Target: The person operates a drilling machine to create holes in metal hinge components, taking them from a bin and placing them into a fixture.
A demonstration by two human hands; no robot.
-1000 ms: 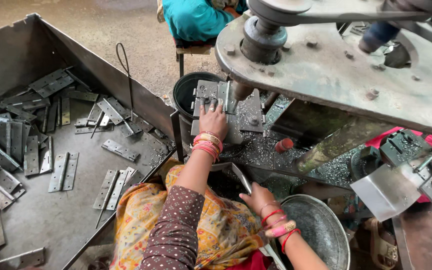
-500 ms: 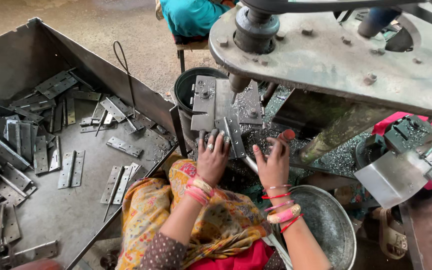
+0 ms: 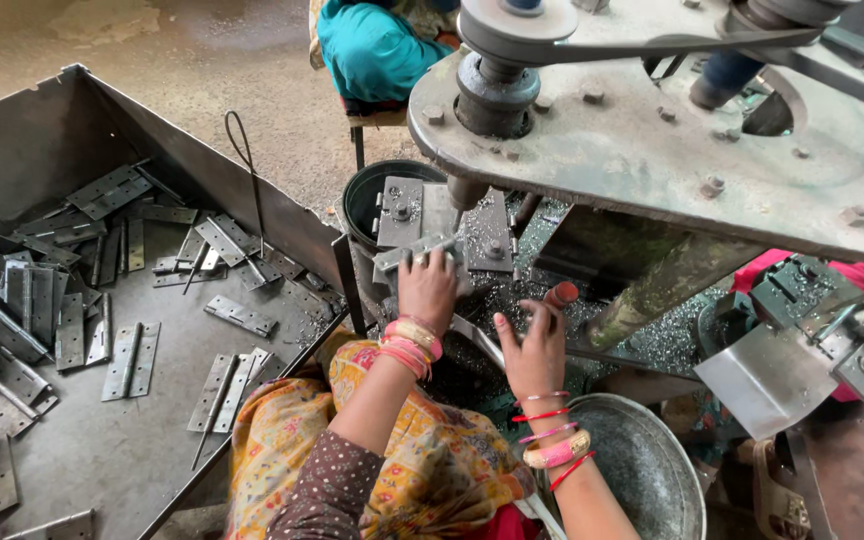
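My left hand (image 3: 430,288) presses a grey metal hinge (image 3: 407,252) onto the fixture (image 3: 442,215) under the drill spindle (image 3: 468,190), fingers curled over the hinge's edge. My right hand (image 3: 537,348) is to the right of it, thumb spread, with its fingers at a lever with a red knob (image 3: 562,293). The fingers appear to close round the lever just below the knob. Both wrists carry pink and gold bangles. Metal shavings (image 3: 512,290) lie around the fixture.
A big sheet-metal tray (image 3: 102,440) on the left holds several loose hinges (image 3: 130,358). A black bucket (image 3: 367,195) stands behind the fixture. A steel bowl (image 3: 647,470) sits at lower right. The machine's heavy plate (image 3: 652,150) and belt pulley (image 3: 507,35) overhang. Another person in teal (image 3: 372,50) sits beyond.
My left hand has moved up onto the hinge at the fixture. My right hand has come up from my lap to the red-knobbed lever.
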